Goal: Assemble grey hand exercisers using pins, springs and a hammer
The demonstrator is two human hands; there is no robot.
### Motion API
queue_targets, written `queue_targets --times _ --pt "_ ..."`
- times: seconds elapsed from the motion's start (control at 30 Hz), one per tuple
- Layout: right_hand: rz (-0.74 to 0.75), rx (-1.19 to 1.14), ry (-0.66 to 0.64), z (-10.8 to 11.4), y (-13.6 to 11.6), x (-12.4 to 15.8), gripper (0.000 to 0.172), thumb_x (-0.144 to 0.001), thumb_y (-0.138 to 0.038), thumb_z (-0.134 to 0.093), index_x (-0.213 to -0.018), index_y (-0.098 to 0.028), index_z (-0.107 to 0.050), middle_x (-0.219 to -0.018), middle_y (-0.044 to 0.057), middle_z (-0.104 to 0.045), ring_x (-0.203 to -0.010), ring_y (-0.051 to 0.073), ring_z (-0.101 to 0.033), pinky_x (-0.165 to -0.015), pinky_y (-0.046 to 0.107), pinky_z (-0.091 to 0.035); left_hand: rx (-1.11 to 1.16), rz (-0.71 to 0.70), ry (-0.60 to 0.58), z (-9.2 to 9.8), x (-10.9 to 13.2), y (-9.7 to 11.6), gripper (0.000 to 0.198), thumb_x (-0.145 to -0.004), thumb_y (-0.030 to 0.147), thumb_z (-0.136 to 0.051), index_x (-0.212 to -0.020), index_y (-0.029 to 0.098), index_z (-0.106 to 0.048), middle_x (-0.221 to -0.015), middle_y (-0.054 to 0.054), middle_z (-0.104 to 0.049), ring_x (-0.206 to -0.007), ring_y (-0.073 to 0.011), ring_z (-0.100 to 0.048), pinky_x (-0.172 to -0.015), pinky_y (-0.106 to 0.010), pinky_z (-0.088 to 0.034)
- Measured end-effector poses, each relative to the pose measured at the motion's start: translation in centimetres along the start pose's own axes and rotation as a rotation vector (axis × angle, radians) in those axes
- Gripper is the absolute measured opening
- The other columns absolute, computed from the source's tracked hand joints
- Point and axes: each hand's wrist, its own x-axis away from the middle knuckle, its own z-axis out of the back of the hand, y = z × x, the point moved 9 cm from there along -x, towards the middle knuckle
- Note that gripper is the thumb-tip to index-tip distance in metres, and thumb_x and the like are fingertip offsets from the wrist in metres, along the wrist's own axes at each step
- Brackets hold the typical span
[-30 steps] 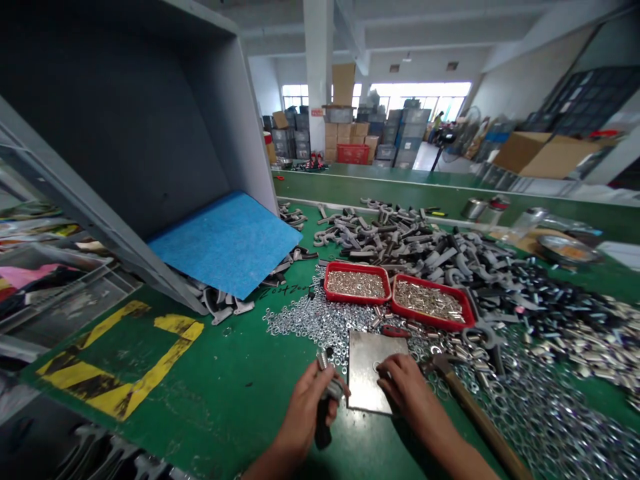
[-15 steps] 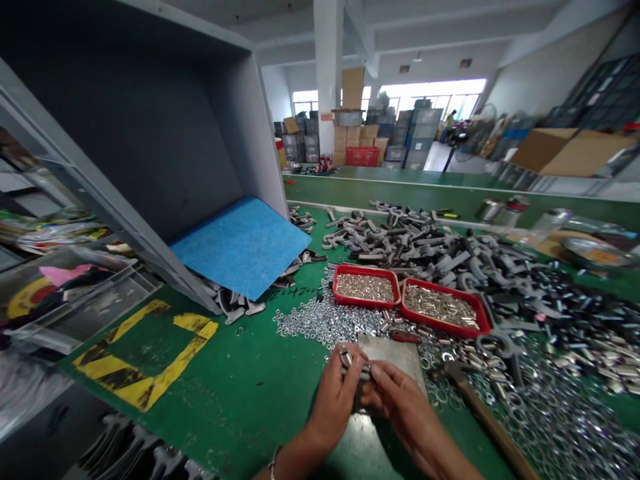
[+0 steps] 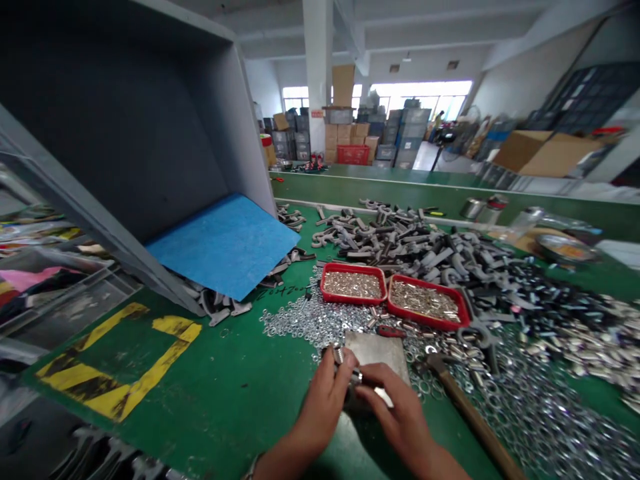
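"What did the hands have?"

"They were close together with the fingers curled in, the left hand point(image 3: 320, 407) and the right hand point(image 3: 395, 417) both pinching a small metal fitting point(image 3: 339, 355). The fingers hid most of it, so I couldn't tell its exact shape."

"Where was it?"

"Just above the near part of a metal plate point(image 3: 373, 350), which lay on the green bench point(image 3: 225, 400) toward its near edge."

"What was beside them?"

"A wooden-handled hammer point(image 3: 463, 407) lay just right of the plate. Beyond the plate, loose washers point(image 3: 305, 320) were scattered around two red trays point(image 3: 350, 265) of small silver pieces. Farther back lay a heap of grey hook-shaped castings point(image 3: 400, 243)."

"And to the left?"

"A grey bin point(image 3: 125, 120) lay tilted on the bench, with a blue mat point(image 3: 225, 243) at its mouth. Yellow-and-black tape point(image 3: 115, 360) marked out a rectangle on the bench."
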Motion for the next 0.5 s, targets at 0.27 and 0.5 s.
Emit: queue_targets --times 0.27,0.5 --pt "0.106 0.517 -0.160 0.3 -0.8 1.7 0.046 -0.101 -0.030 -0.044 -0.146 -0.028 -0.040 -0.104 0.006 -0.071 -0.088 0.021 -0.066 -0.076 0.031 -0.054 0.003 0.057 -0.025 -1.1 -1.7 -2.4 0.043 -0.085 0.061 -0.052 -0.095 0.020 -0.061 -0.100 -0.008 -0.069 -0.096 -0.0261 -0.063 -0.084 -0.033 -0.050" --pt "-0.256 0.945 0.244 24.6 7.5 5.5 0.029 -0.094 -0.022 -0.040 -0.111 -0.018 -0.063 -0.103 0.012 -0.069 -0.093 0.024 -0.066 -0.084 0.037 -0.053 -0.012 -0.034 -0.011 -3.0 -2.3 -2.0 0.043 -0.088 0.062 -0.049 -0.088 0.021 -0.062 -0.087 -0.005 -0.068 -0.087 -0.0244 -0.062 -0.081 -0.032 -0.047"
